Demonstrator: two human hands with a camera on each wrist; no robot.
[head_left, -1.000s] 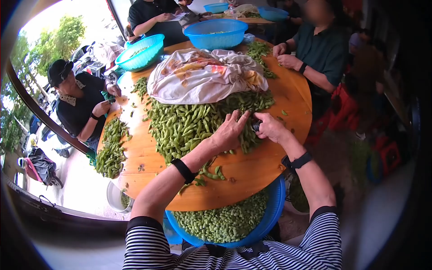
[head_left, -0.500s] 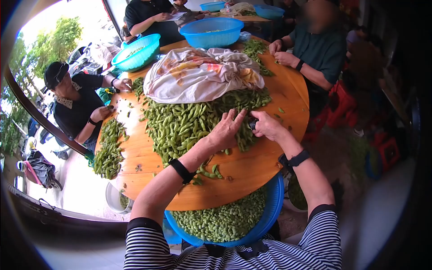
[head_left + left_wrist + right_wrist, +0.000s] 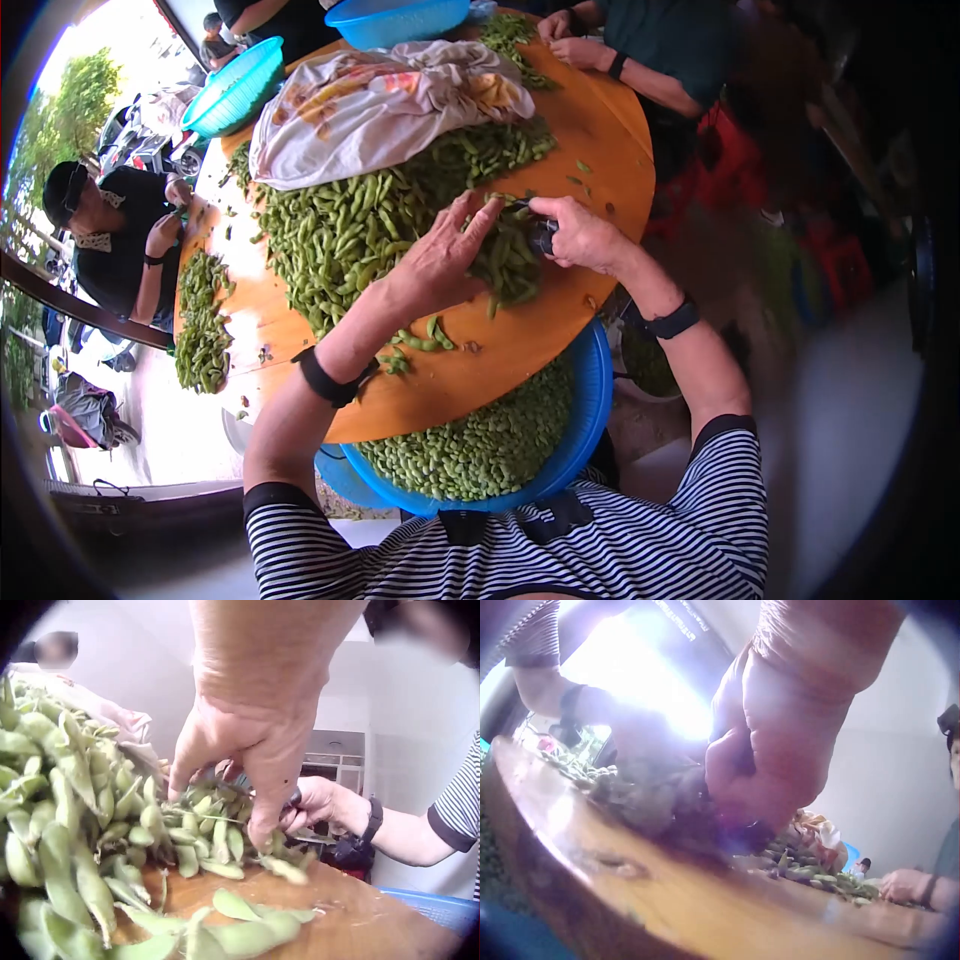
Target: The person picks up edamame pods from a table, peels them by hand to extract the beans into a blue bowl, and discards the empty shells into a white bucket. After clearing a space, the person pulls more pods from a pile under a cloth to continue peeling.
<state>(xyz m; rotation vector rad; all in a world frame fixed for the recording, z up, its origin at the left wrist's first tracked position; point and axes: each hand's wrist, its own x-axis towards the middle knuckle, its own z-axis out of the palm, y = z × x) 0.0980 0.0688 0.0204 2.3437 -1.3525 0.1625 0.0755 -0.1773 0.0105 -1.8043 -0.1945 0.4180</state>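
Observation:
A big heap of green soybean pods covers the middle of the round wooden table. My left hand lies on the near edge of the heap, fingers spread and pressing into the pods. My right hand is curled round a small dark tool at the heap's right edge, close to the left fingertips. In the right wrist view the right hand sits fisted just above the tabletop. A blue basin full of pods rests under the table's near edge, against my striped shirt.
A patterned cloth covers the far part of the heap. A teal basin and a blue basin stand at the far side. A smaller pod pile lies left. A person in a black cap sits left; another's hands work at the far right.
The head view has tilted, so the table sits higher in frame. Both hands stay together at the heap's near right edge, dragging pods slightly nearer the table's edge.

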